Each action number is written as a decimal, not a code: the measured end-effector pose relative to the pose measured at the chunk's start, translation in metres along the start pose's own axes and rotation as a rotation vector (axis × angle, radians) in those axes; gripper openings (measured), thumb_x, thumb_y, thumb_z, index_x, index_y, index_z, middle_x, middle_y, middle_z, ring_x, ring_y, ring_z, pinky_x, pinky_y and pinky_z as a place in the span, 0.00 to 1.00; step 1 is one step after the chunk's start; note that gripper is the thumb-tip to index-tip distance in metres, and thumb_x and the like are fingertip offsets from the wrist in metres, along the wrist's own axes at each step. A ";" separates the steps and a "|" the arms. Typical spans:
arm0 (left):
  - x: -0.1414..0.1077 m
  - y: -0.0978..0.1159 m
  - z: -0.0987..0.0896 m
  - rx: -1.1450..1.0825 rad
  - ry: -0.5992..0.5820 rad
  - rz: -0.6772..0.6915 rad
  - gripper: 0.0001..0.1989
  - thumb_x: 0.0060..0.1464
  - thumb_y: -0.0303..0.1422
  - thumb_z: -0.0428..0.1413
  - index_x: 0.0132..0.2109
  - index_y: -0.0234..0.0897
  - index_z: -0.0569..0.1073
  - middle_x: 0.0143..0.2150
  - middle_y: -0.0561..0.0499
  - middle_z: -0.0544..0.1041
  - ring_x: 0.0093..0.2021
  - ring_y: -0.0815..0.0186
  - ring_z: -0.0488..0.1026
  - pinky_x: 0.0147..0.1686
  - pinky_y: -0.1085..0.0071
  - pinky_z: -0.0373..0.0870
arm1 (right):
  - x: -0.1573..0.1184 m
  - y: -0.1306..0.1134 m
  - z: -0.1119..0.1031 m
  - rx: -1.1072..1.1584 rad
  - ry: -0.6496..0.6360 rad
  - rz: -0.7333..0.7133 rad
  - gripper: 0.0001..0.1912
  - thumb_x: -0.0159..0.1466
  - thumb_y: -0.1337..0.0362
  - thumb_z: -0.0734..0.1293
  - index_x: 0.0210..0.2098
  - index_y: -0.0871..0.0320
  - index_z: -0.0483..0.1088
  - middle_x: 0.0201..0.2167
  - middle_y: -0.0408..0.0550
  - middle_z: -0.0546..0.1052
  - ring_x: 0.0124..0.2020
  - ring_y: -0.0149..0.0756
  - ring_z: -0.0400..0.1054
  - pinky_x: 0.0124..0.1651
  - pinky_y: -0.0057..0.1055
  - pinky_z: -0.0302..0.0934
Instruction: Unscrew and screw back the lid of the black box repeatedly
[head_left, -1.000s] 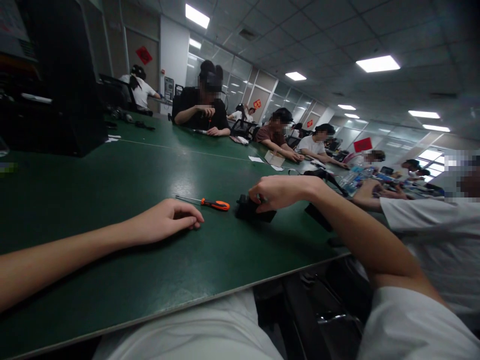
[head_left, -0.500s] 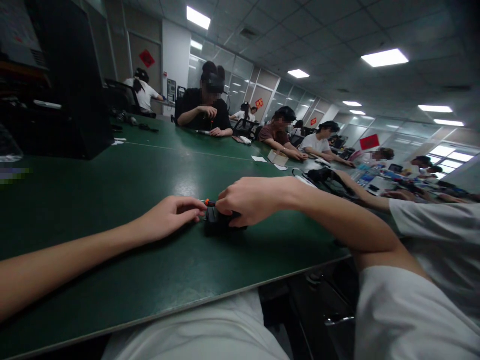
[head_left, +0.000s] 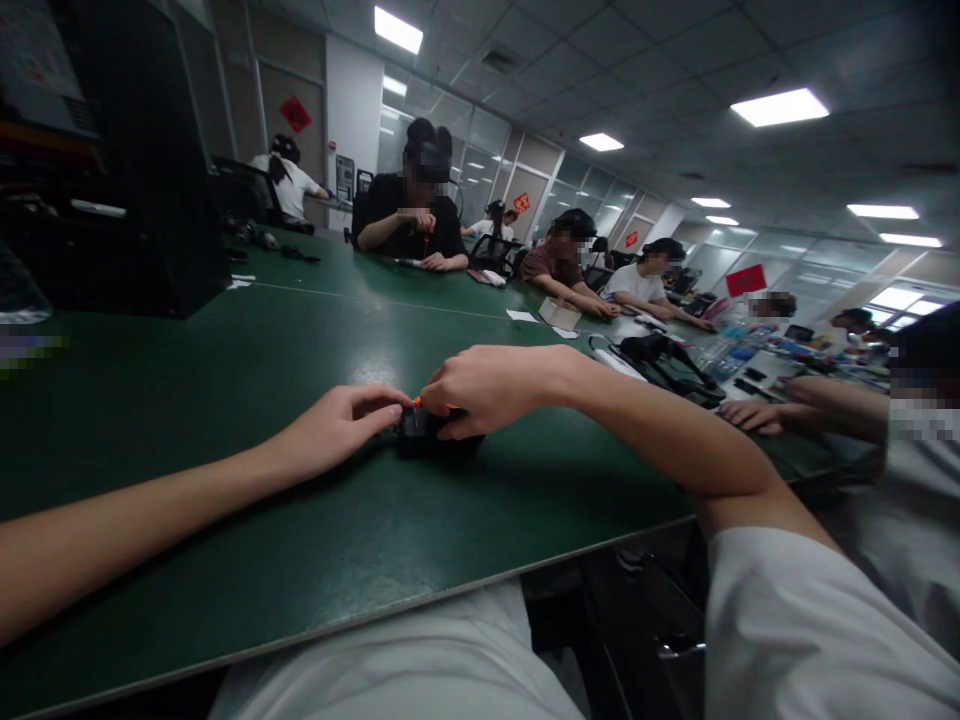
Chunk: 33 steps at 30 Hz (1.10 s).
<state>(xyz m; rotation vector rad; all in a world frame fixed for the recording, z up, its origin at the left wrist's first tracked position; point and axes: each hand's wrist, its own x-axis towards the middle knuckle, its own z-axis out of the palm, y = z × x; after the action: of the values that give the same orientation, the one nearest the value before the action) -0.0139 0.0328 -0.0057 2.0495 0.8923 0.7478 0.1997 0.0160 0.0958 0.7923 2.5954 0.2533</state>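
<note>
My right hand (head_left: 487,390) is closed round a screwdriver (head_left: 418,402) with an orange and black handle, most of it hidden by my fingers. Below that hand, a small black box-shaped object (head_left: 420,437) rests on the green table (head_left: 300,560). My left hand (head_left: 341,425) comes in from the left, its thumb and forefinger brought together at the screwdriver's front end and the left corner of the black object. What these fingertips pinch is too small to make out. The screwdriver's tip is hidden among them.
A large black case (head_left: 142,170) stands at the left. Paper scraps and a small open carton (head_left: 559,314) lie ahead. Black straps or cables (head_left: 660,360) are to the right, near a co-worker's hand (head_left: 754,415). Other people sit along the table's far side.
My right hand has shifted slightly left and up, and the black object slightly left. My left fingertips have closed in at the screwdriver's front. The co-worker on the right has drawn an arm back.
</note>
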 end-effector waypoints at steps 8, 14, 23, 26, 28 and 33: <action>-0.001 0.004 0.000 -0.003 -0.015 -0.037 0.23 0.57 0.46 0.55 0.50 0.35 0.80 0.48 0.44 0.83 0.47 0.53 0.78 0.52 0.60 0.74 | -0.001 0.030 0.007 -0.037 0.006 0.145 0.13 0.70 0.59 0.62 0.43 0.59 0.76 0.39 0.55 0.80 0.35 0.39 0.72 0.32 0.31 0.48; 0.001 -0.001 0.001 -0.023 -0.023 -0.020 0.21 0.57 0.45 0.56 0.49 0.36 0.80 0.49 0.44 0.83 0.51 0.52 0.78 0.55 0.58 0.72 | 0.016 0.049 0.023 0.073 -0.061 0.156 0.16 0.69 0.54 0.65 0.45 0.58 0.77 0.40 0.52 0.81 0.36 0.37 0.73 0.34 0.30 0.52; 0.001 -0.002 0.000 -0.007 -0.024 -0.021 0.22 0.57 0.46 0.56 0.50 0.35 0.80 0.48 0.45 0.83 0.49 0.52 0.78 0.54 0.60 0.73 | 0.045 0.057 0.042 0.200 -0.206 -0.020 0.17 0.71 0.59 0.62 0.45 0.62 0.79 0.40 0.52 0.82 0.36 0.32 0.72 0.38 0.27 0.56; 0.001 -0.001 0.000 -0.003 -0.023 -0.011 0.22 0.57 0.46 0.56 0.50 0.34 0.80 0.48 0.44 0.83 0.49 0.52 0.78 0.54 0.60 0.72 | 0.046 0.057 0.040 0.186 -0.212 -0.027 0.15 0.70 0.62 0.62 0.45 0.63 0.79 0.38 0.52 0.82 0.34 0.32 0.70 0.37 0.28 0.55; 0.000 0.000 0.000 -0.002 -0.022 -0.013 0.22 0.57 0.45 0.56 0.49 0.34 0.80 0.48 0.44 0.83 0.49 0.53 0.78 0.54 0.60 0.72 | 0.042 0.057 0.035 0.170 -0.212 -0.017 0.14 0.68 0.63 0.63 0.42 0.64 0.79 0.36 0.53 0.82 0.32 0.33 0.69 0.36 0.29 0.55; -0.001 0.000 -0.001 0.002 -0.030 -0.018 0.21 0.58 0.45 0.55 0.50 0.35 0.79 0.49 0.44 0.82 0.49 0.53 0.78 0.54 0.60 0.73 | 0.020 0.061 0.019 0.121 -0.154 0.037 0.14 0.66 0.66 0.62 0.37 0.64 0.79 0.34 0.54 0.81 0.30 0.34 0.67 0.34 0.30 0.54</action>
<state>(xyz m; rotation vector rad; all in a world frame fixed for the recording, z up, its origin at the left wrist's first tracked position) -0.0147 0.0328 -0.0056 2.0467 0.8936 0.7053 0.2234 0.0784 0.0895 0.8672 2.4711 0.0443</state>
